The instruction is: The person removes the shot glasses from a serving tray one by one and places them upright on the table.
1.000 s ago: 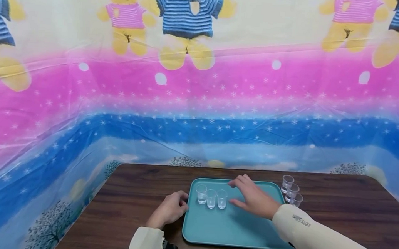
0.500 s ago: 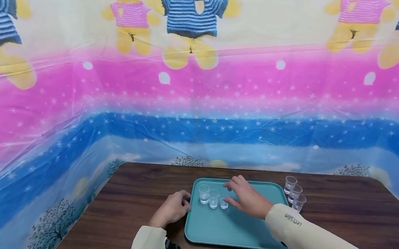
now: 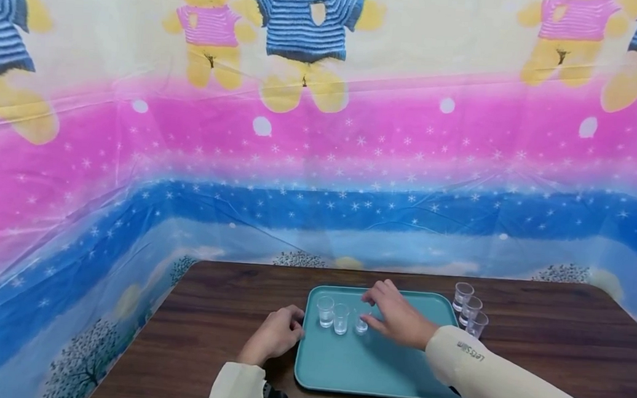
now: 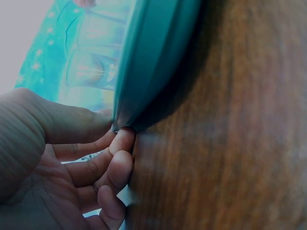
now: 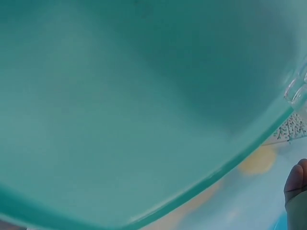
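My left hand (image 3: pixel 274 334) pinches the left rim of a teal tray (image 3: pixel 384 376). The left wrist view has the thumb on top of the rim and curled fingertips at its underside. On the tray, two clear shot glasses stand close together: one at the left (image 3: pixel 325 311) and one beside it (image 3: pixel 340 319). Just right of them, my right hand (image 3: pixel 399 315) holds a third shot glass (image 3: pixel 362 326) between thumb and fingers, which partly hide its upper part. In the right wrist view only a bit of the right hand (image 5: pixel 296 182) shows at the edge.
Three more shot glasses, far (image 3: pixel 463 295), middle (image 3: pixel 470 309) and near (image 3: pixel 478 325), stand in a slanting row beside the tray's right edge, near the right sleeve. The dark wooden table (image 3: pixel 204 320) meets a printed curtain (image 3: pixel 317 211) behind and at the sides.
My right hand has come left to the third shot glass and taken hold of it. Since half a second ago that glass has shifted slightly right, away from its neighbour. The left hand stays at the rim.
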{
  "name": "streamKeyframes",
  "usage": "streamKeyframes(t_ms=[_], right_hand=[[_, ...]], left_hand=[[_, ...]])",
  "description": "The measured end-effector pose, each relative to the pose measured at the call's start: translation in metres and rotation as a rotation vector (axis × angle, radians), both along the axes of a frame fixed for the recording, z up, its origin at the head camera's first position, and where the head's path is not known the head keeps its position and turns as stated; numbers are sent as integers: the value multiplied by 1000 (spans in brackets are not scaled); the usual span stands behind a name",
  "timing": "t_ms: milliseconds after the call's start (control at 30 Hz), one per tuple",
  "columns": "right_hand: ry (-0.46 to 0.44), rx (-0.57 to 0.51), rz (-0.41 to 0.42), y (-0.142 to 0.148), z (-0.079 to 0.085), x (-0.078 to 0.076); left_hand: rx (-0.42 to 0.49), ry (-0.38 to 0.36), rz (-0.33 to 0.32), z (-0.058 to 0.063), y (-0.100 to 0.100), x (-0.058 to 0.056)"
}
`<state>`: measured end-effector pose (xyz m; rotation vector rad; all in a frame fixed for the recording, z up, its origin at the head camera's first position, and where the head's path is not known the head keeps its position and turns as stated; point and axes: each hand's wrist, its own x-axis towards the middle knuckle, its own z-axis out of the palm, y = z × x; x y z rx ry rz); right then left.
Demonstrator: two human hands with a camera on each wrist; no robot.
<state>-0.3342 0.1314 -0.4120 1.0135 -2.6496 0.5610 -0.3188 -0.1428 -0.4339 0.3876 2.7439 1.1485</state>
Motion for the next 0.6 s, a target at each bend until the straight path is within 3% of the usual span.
streamKeyframes(t_ms=[600], right_hand=[[61, 3, -101, 69, 6, 9]], left_hand=[[-7, 21, -15, -1, 2, 0]])
